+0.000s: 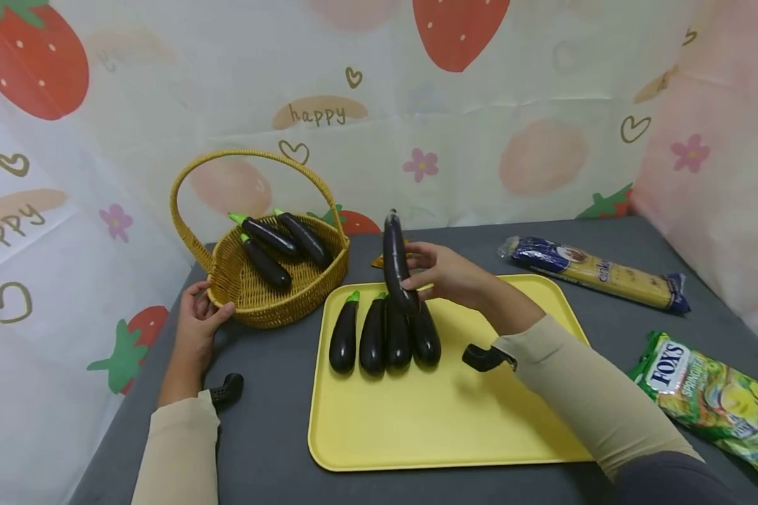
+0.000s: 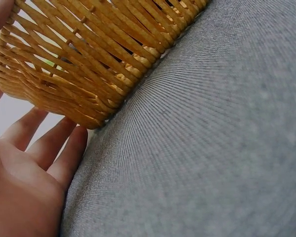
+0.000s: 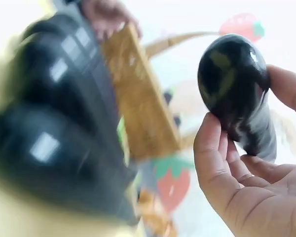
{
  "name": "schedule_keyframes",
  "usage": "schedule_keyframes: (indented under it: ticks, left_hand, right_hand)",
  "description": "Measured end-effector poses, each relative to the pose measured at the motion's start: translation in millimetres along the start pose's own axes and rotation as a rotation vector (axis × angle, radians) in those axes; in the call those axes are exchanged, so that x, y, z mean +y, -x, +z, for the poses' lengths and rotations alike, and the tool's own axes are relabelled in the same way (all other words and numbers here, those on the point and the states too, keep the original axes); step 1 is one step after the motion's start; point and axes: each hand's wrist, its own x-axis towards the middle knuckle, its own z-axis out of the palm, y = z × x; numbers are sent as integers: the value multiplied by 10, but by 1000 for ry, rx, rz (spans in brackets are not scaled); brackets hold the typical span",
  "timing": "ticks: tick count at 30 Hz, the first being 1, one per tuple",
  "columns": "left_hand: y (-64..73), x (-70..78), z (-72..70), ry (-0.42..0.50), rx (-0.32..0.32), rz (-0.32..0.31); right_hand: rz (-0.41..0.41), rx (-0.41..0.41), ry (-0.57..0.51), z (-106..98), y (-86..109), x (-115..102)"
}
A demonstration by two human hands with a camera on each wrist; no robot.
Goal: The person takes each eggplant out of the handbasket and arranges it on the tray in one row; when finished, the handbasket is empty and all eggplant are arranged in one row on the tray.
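Observation:
My right hand [image 1: 445, 277] grips a dark eggplant [image 1: 394, 259] between thumb and fingers, holding it upright above the yellow tray [image 1: 379, 421]. The right wrist view shows this eggplant's rounded end [image 3: 232, 74] toward the camera. Several more eggplants [image 1: 342, 340] lie side by side on the tray, green stems facing away. To the left, my left hand [image 1: 198, 312] holds the near left side of a wicker basket [image 1: 271, 315], thumb at the rim. In the left wrist view its fingers [image 2: 52, 143] reach along the basket's woven wall [image 2: 89, 54]. Three eggplants [image 1: 267, 263] lie inside the basket.
A long pack of pasta [image 1: 596, 272] lies at the back right of the grey table [image 1: 265, 435]. Nearer on the right is a green Fox's bag [image 1: 710, 403]. An orange packet [image 1: 377, 261] shows partly behind the raised eggplant. The basket's tall handle [image 1: 253, 152] arches up before the patterned backdrop.

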Motion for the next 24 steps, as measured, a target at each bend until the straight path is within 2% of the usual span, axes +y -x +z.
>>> schedule_keyframes:
  ticks: [5, 9, 14, 21, 24]
  left_hand:
    - [2, -11, -4, -1, 9, 1]
    - [-11, -15, -20, 8, -1, 16]
    - [-29, -5, -31, 4, -16, 27]
    - [-10, 2, 6, -11, 11, -9]
    - [-2, -11, 18, -18, 19, -15]
  right_hand:
    - [58, 86, 65, -322, 286, 269]
    - [121, 96, 123, -476, 421, 477]
    - [163, 77, 203, -497, 479, 635]
    - [214, 166, 345, -370, 504, 665]
    - [214, 180, 379, -325, 515, 673]
